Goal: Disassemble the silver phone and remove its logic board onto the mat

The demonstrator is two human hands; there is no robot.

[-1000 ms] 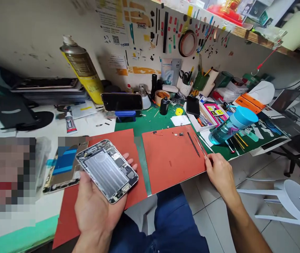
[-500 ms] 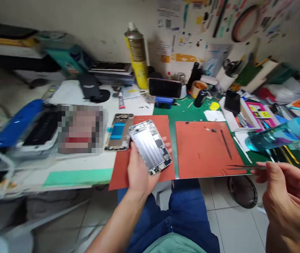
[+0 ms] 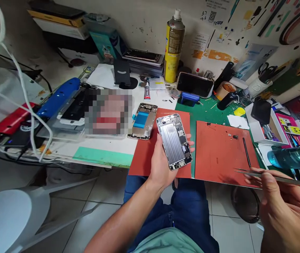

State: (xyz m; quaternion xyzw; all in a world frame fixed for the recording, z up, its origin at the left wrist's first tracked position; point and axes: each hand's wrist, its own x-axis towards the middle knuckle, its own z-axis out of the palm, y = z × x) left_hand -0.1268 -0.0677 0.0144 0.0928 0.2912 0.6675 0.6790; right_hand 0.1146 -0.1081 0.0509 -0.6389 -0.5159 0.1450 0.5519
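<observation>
An opened smartphone housing (image 3: 174,142), its metal interior and small boards facing up, rests in my left hand (image 3: 159,163), the fingers wrapped around its far edge. It is held above the left red mat (image 3: 141,158). At the right, my right hand (image 3: 281,196) pinches a pair of tweezers (image 3: 260,174), whose thin tips point left over the front of the right red mat (image 3: 218,154). On that mat lie a dark slim tool (image 3: 246,152) and a few tiny parts (image 3: 234,136). A second phone frame (image 3: 152,121) with blue strips lies left of my hand.
Behind stand a yellow spray can (image 3: 173,49) and a phone on a blue stand (image 3: 195,86). A white box of tools (image 3: 268,131) and a blue bottle (image 3: 294,157) are at the right. White cables (image 3: 20,77) hang at the left, near a white stool (image 3: 7,218).
The view has swung left, so the bench appears farther right. Both hands keep their hold on the phone housing and the tweezers.
</observation>
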